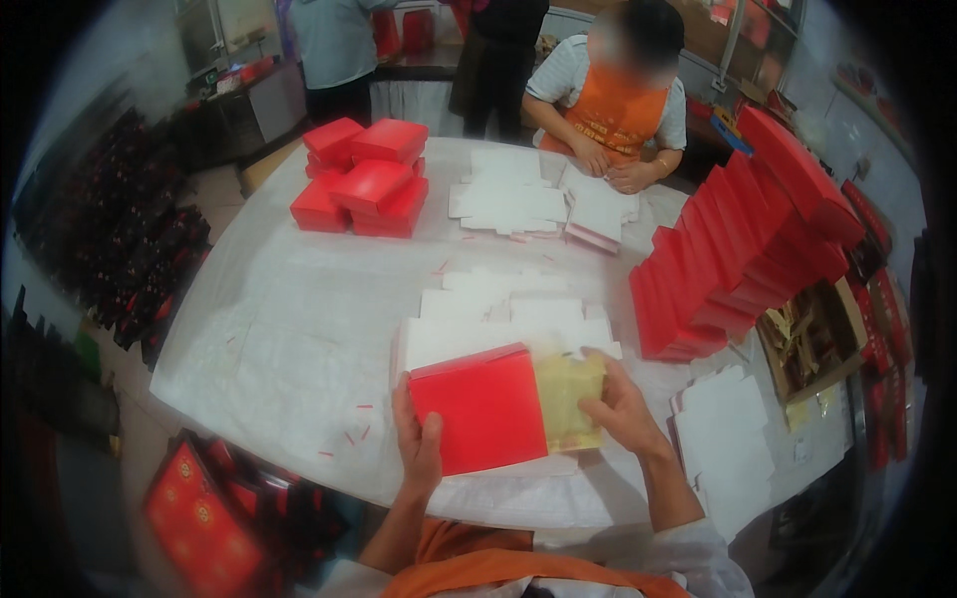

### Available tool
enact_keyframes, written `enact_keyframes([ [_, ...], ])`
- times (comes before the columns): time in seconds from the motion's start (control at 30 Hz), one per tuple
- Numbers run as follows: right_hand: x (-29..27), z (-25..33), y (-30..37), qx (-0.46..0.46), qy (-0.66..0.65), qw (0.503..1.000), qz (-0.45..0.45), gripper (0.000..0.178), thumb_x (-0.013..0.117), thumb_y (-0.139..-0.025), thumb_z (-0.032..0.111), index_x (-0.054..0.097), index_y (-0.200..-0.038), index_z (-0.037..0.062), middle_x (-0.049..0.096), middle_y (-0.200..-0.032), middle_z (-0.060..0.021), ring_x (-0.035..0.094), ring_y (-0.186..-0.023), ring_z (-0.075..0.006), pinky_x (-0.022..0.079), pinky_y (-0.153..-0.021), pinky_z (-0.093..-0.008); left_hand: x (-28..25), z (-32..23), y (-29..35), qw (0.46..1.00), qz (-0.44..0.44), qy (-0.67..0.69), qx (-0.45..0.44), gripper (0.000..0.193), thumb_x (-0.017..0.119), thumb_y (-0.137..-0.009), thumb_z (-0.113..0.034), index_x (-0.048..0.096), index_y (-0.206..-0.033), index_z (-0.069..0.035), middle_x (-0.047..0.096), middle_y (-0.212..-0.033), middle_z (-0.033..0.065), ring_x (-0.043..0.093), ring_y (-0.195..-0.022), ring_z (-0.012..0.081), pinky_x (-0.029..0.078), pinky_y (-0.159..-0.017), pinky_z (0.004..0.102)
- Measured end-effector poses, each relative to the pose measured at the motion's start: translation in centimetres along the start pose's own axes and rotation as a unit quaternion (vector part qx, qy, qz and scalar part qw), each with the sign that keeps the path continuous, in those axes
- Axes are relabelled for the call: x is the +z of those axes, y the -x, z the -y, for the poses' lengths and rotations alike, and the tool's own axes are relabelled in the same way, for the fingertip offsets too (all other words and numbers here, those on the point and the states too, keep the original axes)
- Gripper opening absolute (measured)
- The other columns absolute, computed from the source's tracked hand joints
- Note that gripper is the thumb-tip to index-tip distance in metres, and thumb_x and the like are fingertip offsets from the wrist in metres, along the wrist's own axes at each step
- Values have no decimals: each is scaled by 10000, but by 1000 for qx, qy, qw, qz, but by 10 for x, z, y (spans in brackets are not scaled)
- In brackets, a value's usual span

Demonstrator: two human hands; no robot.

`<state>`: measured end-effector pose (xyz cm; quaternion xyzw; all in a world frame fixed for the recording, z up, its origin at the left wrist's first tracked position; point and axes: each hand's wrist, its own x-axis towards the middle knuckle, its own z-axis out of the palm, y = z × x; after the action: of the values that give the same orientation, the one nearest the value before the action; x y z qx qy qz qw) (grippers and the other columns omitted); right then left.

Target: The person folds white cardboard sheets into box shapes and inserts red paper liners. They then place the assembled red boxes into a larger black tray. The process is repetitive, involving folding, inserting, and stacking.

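A red box [478,414] is tilted up above the near edge of the table. My left hand [419,439] grips its left side, thumb on the red face and fingers behind. At the box's right side is a yellowish, shiny piece [571,401], partly see-through, which looks like a thin sheet or insert. My right hand [620,404] pinches its right edge between thumb and fingers. Whether the piece reaches inside the box cannot be seen. Behind the box lie white flat cardboard blanks [459,339], partly covered by it.
Red boxes [374,184] are piled at the far left of the white-covered table [269,329]. A tall leaning stack of red boxes [728,239] stands at right, beside an open carton [812,339] and more white blanks [723,439]. Across the table, a person in an orange apron [618,110] handles blanks.
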<state>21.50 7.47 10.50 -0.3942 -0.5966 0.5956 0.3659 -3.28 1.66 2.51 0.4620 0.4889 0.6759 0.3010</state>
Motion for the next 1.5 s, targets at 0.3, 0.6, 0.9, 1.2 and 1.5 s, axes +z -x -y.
enact_keyframes([
  [0.3,23,15,-5,37,72,996,22,481,456,-894,117,312,-1339,2,495,-1212,-117,504,-1064,-185,399,-905,-304,17,-6,7,994,10,96,-60,568,437,-899,-154,170,-1381,-18,340,-1329,123,361,-1194,209,294,-1000,322],
  [0.6,50,5,35,-180,273,943,-68,406,576,-810,61,475,-1198,-3,546,-1146,-142,573,-973,-248,440,-854,-317,31,-16,12,973,-110,179,-93,576,414,-897,-193,141,-1396,-104,331,-1311,108,382,-1176,226,317,-989,353],
  [0.9,18,-22,45,-70,137,988,-33,333,583,-817,37,536,-1146,16,655,-913,-100,609,-843,-133,485,-748,-240,-10,4,96,983,160,-12,-91,549,551,-830,-58,281,-1308,-33,421,-1200,122,455,-1068,195,381,-914,313],
  [1.2,38,-76,88,6,-15,997,78,89,538,-809,-25,562,-892,-2,525,-1174,-167,584,-941,-185,452,-823,-274,-24,-25,112,911,295,-59,-281,257,529,-871,-124,485,-1103,-22,499,-1070,84,488,-943,153,428,-806,275],
  [1.5,63,-97,117,-27,-9,978,-207,91,469,-806,-49,439,-852,23,500,-1147,-184,520,-956,-180,408,-852,-287,6,-23,117,971,163,12,-173,145,573,-832,-58,490,-943,-16,515,-958,69,491,-865,147,404,-782,253],
])
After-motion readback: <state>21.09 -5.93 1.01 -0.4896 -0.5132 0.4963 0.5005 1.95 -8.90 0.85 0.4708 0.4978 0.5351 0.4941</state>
